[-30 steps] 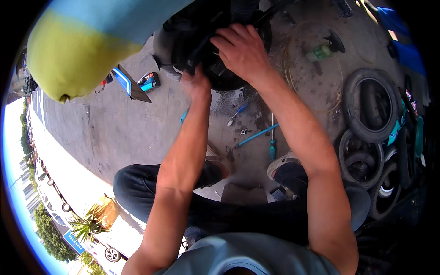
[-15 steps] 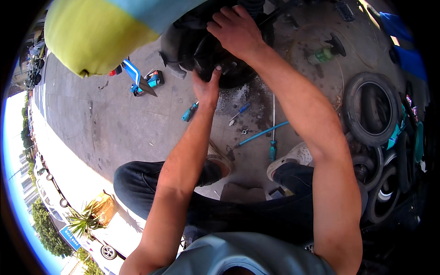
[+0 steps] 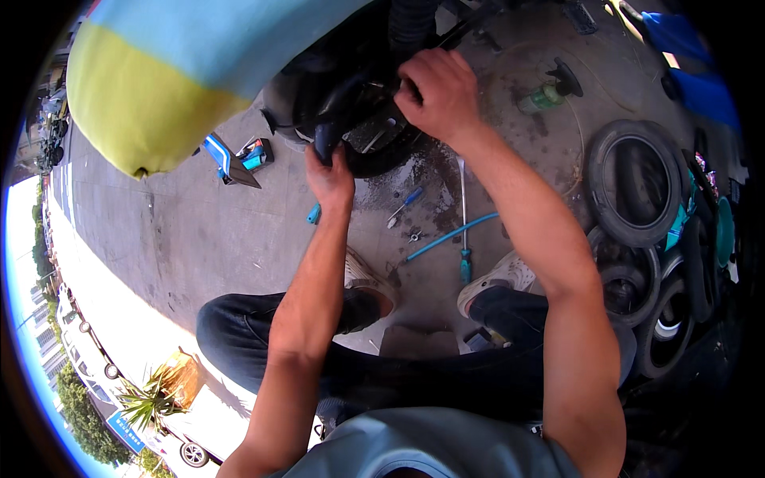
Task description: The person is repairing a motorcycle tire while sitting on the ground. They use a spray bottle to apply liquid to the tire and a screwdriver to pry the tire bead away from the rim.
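In front of me is a black wheel (image 3: 374, 165) on a scooter-like vehicle, partly under a yellow and light-blue cover (image 3: 159, 88). My left hand (image 3: 329, 179) is closed round the lower end of a smooth, curved black rubber tube (image 3: 327, 140) that bulges out at the wheel's left side. The tube's upper part is lost in the dark wheel area. At the wheel's right edge, my right hand (image 3: 443, 92) is raised with its fingers curled in. Whatever those fingers may hold is hidden.
A blue-handled screwdriver (image 3: 406, 204), a long teal-handled tool (image 3: 465, 259) and a blue rod (image 3: 446, 239) lie between my feet and the wheel. An open toolbox (image 3: 255, 155) stands left. To the right are a green spray bottle (image 3: 543, 97) and several tyres (image 3: 598, 183).
My right hand has come off the wheel's top toward its right side, fingers curling more. My left hand now grips the black tube, which bulges out further. The whole view has shifted slightly.
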Demonstrator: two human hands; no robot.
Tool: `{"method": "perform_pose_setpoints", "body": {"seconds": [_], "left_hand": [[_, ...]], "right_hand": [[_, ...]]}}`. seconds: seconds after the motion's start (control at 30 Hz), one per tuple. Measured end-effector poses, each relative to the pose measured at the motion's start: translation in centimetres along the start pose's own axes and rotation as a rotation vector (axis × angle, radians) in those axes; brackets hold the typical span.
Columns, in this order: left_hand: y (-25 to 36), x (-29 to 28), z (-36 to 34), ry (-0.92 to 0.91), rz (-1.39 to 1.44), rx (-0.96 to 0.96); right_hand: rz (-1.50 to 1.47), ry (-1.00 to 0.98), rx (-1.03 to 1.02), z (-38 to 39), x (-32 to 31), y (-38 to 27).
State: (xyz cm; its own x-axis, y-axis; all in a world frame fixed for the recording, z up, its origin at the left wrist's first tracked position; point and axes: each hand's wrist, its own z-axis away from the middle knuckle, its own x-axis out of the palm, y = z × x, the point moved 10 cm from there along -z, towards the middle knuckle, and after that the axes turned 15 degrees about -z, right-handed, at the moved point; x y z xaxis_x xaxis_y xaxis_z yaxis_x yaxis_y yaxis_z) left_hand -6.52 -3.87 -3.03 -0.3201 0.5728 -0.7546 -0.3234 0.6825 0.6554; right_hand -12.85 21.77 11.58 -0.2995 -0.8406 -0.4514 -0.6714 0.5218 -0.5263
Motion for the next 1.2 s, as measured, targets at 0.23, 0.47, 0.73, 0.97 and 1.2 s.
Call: {"method": "perform_pose_setpoints", "body": {"seconds": [0.23,0.47,0.73,0.97,1.2], "left_hand": [[-1.3,2.2,-0.1,-0.026,0.116,0.048],[-0.4,2.1,1.1,-0.142,0.216,0.034],[8.8,-0.1,2.0,-0.306,0.135,0.266],[13.9,3.9,-0.5,-0.433,0.297,0.188],[15.6,6.0,-0.2,-0.448,0.444,0.144]], "right_hand": [[0.048,-0.144,0.205,-0.6,-0.6,12.5],[0.155,-0.217,0.069,-1.7,2.7,12.2],[0.335,-0.254,0.289,-1.7,3.4,13.3],[0.184,-0.36,0.245,-1.2,3.3,12.6],[0.202,-0.271,0.131,-1.8,3.0,10.5]]}}
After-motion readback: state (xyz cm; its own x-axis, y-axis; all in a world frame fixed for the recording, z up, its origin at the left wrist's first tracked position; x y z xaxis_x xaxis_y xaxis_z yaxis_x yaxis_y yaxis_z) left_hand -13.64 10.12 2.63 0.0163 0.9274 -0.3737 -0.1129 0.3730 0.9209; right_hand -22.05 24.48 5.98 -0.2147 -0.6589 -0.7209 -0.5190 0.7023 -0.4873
